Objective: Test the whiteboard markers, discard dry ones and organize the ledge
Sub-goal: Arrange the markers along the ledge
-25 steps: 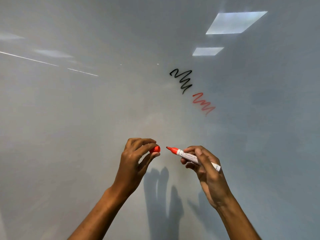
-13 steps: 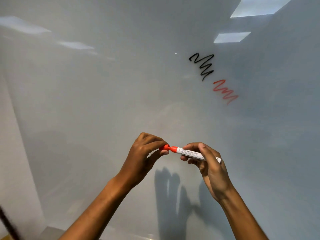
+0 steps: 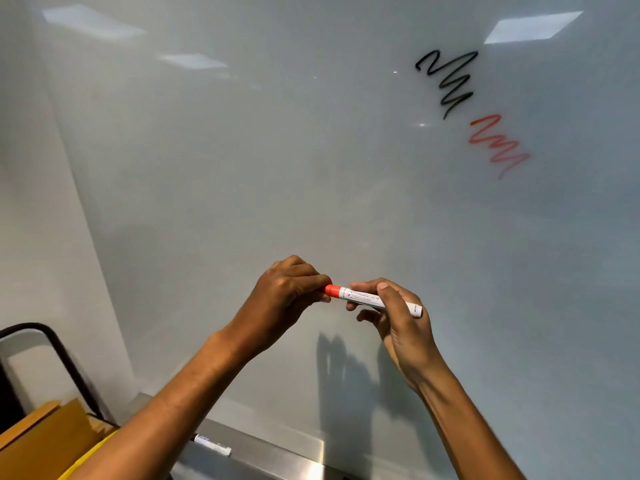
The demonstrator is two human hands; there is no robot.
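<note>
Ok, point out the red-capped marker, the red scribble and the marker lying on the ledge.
Red-capped white marker (image 3: 363,297): head view, labelled barrel.
Red zigzag scribble (image 3: 497,143): head view, mid-stroke.
White marker on metal ledge (image 3: 212,444): head view, barrel.

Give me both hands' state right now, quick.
Left hand: closed on the red cap.
Right hand: closed around the marker barrel.

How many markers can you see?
2. The red marker is held between both hands in front of the whiteboard. Another marker lies on the ledge below, partly hidden by the left arm.

Black squiggle (image 3: 446,83), red squiggle (image 3: 498,143), white marker (image 3: 372,298) with red cap (image 3: 333,291).
</note>
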